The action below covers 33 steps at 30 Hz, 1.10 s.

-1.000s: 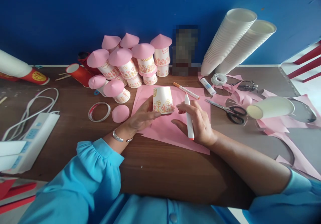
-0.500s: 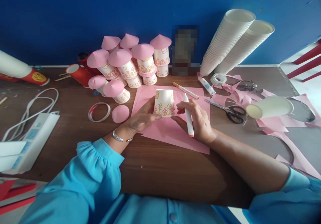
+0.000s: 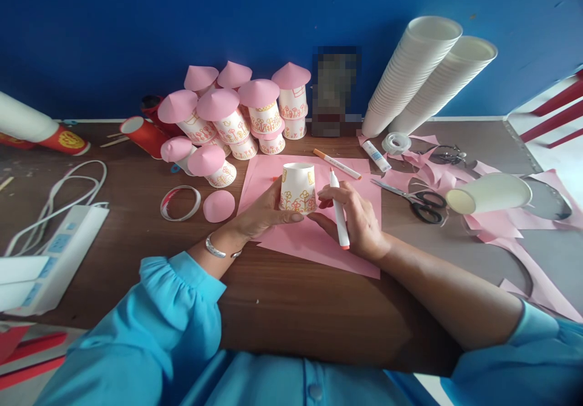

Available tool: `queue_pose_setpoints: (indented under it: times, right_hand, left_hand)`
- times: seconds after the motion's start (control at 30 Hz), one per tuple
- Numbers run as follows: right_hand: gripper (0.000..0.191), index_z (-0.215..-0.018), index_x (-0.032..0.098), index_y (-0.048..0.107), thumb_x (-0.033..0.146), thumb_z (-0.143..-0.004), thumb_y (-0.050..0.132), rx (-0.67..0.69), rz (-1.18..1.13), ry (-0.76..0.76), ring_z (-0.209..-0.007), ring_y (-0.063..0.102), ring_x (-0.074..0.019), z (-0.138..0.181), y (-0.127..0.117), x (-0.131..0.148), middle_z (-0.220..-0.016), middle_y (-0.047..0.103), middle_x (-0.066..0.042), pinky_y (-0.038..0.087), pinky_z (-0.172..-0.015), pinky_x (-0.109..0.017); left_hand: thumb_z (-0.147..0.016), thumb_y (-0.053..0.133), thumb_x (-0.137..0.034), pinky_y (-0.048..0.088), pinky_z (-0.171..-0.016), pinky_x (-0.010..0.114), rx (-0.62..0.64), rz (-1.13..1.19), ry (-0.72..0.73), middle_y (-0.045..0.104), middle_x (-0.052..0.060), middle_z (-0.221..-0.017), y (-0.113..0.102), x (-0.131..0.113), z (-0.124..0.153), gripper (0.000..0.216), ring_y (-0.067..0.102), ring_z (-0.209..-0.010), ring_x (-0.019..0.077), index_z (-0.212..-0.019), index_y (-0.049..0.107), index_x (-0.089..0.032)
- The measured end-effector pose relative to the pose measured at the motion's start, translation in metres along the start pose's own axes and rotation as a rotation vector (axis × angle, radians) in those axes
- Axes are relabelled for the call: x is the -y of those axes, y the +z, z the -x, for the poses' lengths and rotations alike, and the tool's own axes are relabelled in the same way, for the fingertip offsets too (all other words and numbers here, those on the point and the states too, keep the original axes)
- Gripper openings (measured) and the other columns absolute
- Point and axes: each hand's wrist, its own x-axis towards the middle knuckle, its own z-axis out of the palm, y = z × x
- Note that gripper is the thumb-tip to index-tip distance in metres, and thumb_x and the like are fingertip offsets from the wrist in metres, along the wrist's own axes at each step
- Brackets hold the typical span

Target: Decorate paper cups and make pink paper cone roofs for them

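My left hand (image 3: 266, 212) is closed around the left side of a white paper cup (image 3: 297, 186), thumb at its lower edge. Red and orange flowers are drawn round the cup's lower part, with yellow patches higher up. A white marker (image 3: 339, 215) with a red end is gripped in my right hand (image 3: 362, 218), its tip pointing up, just right of the cup. My right fingertips reach close to the cup's lower right side; whether they touch it I cannot tell. Under both hands lie pink paper sheets (image 3: 328, 251). An orange-capped marker (image 3: 337, 164) rests behind the cup.
Decorated cups with pink cone roofs (image 3: 218, 104) stand at the back left. Tall paper cup stacks (image 3: 412, 75) lean on the wall at right. Scissors (image 3: 428, 206), a glue stick (image 3: 377, 156) and paper scraps lie to the right; a tape roll (image 3: 180, 204) and power strip (image 3: 68, 254) to the left.
The cup has turned slightly in my left hand, so its yellow patches sit differently. My right hand and the marker have shifted a little to the left.
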Motion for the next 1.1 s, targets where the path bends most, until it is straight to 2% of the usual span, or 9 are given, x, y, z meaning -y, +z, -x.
queue_pose_setpoints:
  times: [0.13,0.3,0.53,0.67,0.8,0.93,1.1]
  right_hand:
    - [0.037,-0.128,0.022,0.049,0.03,-0.098,0.07,-0.009,0.005,-0.005,-0.077,0.069,-0.0188,-0.001,-0.001,-0.001,-0.094,0.067,-0.005,0.055,-0.058,-0.028]
    - [0.035,-0.126,0.024,0.05,0.03,-0.098,0.07,-0.022,-0.003,-0.017,-0.075,0.069,-0.0185,-0.003,-0.002,-0.001,-0.091,0.066,-0.004,0.054,-0.057,-0.028]
    - [0.033,-0.127,0.022,0.052,0.033,-0.1,0.068,-0.03,0.011,-0.034,-0.073,0.067,-0.0177,-0.006,-0.004,0.001,-0.09,0.065,-0.004,0.053,-0.055,-0.027]
    - [0.037,-0.134,0.021,0.056,0.046,-0.107,0.053,-0.068,0.018,-0.091,-0.07,0.063,-0.0172,-0.006,-0.008,0.002,-0.086,0.062,-0.004,0.054,-0.056,-0.029]
    - [0.048,-0.134,0.021,0.062,0.055,-0.109,0.038,-0.083,0.047,-0.163,-0.07,0.063,-0.0172,-0.005,-0.012,0.008,-0.086,0.061,-0.005,0.055,-0.057,-0.03]
    - [0.033,-0.13,0.017,0.059,0.041,-0.108,0.049,-0.057,-0.024,-0.219,-0.072,0.067,-0.0188,-0.006,-0.013,0.014,-0.087,0.066,-0.006,0.058,-0.06,-0.031]
    - [0.022,-0.118,0.018,0.059,0.02,-0.097,0.063,-0.063,-0.054,-0.255,-0.071,0.069,-0.0194,-0.009,-0.012,0.016,-0.084,0.068,-0.005,0.059,-0.059,-0.031]
  left_hand:
    - [-0.077,0.089,-0.022,0.053,-0.101,0.046,0.013,0.03,0.024,0.07,0.012,-0.131,0.004,-0.004,-0.001,0.067,0.07,-0.119,0.032,-0.134,0.056,-0.024]
    - [-0.078,0.088,-0.025,0.052,-0.104,0.046,0.068,-0.003,0.014,0.074,0.013,-0.125,0.005,-0.007,-0.002,0.058,0.069,-0.121,0.033,-0.129,0.062,-0.021]
    - [-0.075,0.091,-0.026,0.05,-0.105,0.047,0.038,-0.042,-0.009,0.073,0.013,-0.125,0.005,-0.007,-0.001,0.061,0.068,-0.121,0.0325,-0.128,0.062,-0.019]
    - [-0.072,0.092,-0.025,0.049,-0.104,0.044,-0.047,-0.062,-0.018,0.071,0.011,-0.125,0.003,-0.005,-0.001,0.067,0.066,-0.119,0.0289,-0.13,0.059,-0.02]
    - [-0.07,0.094,-0.028,0.047,-0.105,0.044,-0.057,-0.095,-0.009,0.068,0.011,-0.131,0.001,-0.004,-0.001,0.07,0.062,-0.126,0.0313,-0.13,0.058,-0.021]
    - [-0.071,0.093,-0.031,0.048,-0.1,0.042,-0.076,-0.155,-0.022,0.067,0.009,-0.127,0.001,-0.004,-0.001,0.068,0.063,-0.119,0.0287,-0.127,0.058,-0.022]
    - [-0.07,0.094,-0.034,0.049,-0.095,0.039,-0.093,-0.173,-0.028,0.066,0.008,-0.119,0.004,-0.006,-0.001,0.068,0.062,-0.111,0.0256,-0.125,0.056,-0.021]
